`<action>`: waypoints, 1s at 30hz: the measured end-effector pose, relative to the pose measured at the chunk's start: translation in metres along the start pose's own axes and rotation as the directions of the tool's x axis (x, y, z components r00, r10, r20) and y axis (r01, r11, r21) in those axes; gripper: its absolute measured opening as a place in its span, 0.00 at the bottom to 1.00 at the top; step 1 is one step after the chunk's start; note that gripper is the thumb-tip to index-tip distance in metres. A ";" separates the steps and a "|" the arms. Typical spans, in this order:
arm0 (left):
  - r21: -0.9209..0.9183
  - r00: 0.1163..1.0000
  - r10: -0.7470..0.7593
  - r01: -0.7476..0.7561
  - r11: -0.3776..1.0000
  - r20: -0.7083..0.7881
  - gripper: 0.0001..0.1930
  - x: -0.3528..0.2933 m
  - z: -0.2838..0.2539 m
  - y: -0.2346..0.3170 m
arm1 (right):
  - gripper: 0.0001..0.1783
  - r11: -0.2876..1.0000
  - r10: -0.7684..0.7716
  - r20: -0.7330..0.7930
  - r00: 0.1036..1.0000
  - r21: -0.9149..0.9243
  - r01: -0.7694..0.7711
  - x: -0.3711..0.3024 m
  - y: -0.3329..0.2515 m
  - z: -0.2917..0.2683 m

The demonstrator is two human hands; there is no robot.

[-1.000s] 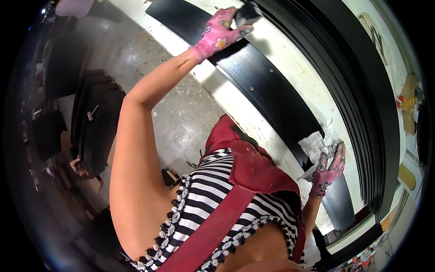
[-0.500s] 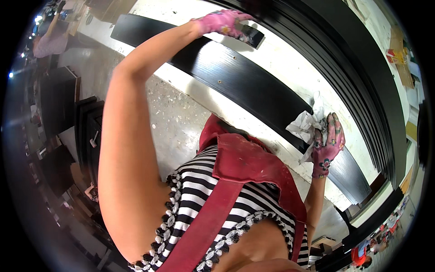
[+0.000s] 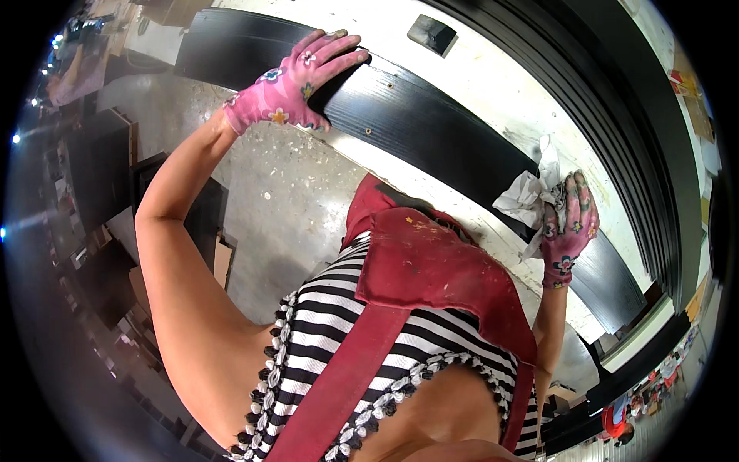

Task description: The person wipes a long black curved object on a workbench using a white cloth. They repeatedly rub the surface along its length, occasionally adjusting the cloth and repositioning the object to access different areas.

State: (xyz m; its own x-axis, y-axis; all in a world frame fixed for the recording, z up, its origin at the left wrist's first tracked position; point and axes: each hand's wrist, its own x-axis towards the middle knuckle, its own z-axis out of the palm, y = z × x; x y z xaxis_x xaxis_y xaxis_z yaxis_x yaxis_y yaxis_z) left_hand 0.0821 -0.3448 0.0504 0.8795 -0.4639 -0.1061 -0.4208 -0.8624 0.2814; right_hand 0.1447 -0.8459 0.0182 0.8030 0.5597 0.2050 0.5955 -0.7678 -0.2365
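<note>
A long black wood-grain board (image 3: pixel 431 115) with small holes lies on a white worktop. My left hand (image 3: pixel 296 85), in a pink flowered glove, rests over the board's left part with its fingers spread and nothing in them. In a matching glove, my right hand (image 3: pixel 568 219) is closed on a crumpled white cloth or paper wipe (image 3: pixel 527 196) at the board's right part. Its glove fingers are smudged dark. A small black block (image 3: pixel 432 35) sits on the white worktop (image 3: pixel 493 85) beyond the board, apart from both hands.
Several long black boards (image 3: pixel 585 100) are stacked along the far right side of the worktop. Dark panels (image 3: pixel 96 165) stand on the grey floor (image 3: pixel 269 200) at the left. Another person (image 3: pixel 77 81) is far off at the upper left, and one in red (image 3: pixel 613 422) at the lower right.
My left hand has let go of the black block, left it on the worktop, and moved left and nearer onto the board. My right hand stays on the wipe.
</note>
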 end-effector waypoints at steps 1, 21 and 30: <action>-0.007 1.000 -0.009 0.009 1.000 -0.019 0.59 -0.002 -0.001 0.006 | 0.31 1.000 -0.006 0.001 1.000 0.003 0.006 0.001 0.001 -0.001; 0.126 0.987 -0.162 0.163 0.979 -0.023 0.62 -0.026 -0.008 0.023 | 0.53 0.961 0.082 0.489 0.869 0.193 -0.199 0.023 0.036 -0.044; 0.198 0.991 -0.056 0.079 0.977 -0.119 0.61 0.007 -0.019 0.004 | 0.46 0.875 0.015 0.565 0.825 0.391 -0.284 0.030 0.073 -0.054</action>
State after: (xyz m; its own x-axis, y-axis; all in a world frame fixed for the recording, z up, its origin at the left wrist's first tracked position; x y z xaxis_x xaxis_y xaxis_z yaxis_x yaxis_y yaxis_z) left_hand 0.0908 -0.3478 0.0684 0.9220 -0.3872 -0.0074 -0.3855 -0.9194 0.0777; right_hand 0.2108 -0.9021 0.0587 0.6859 0.6261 -0.3709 0.3028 -0.7090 -0.6369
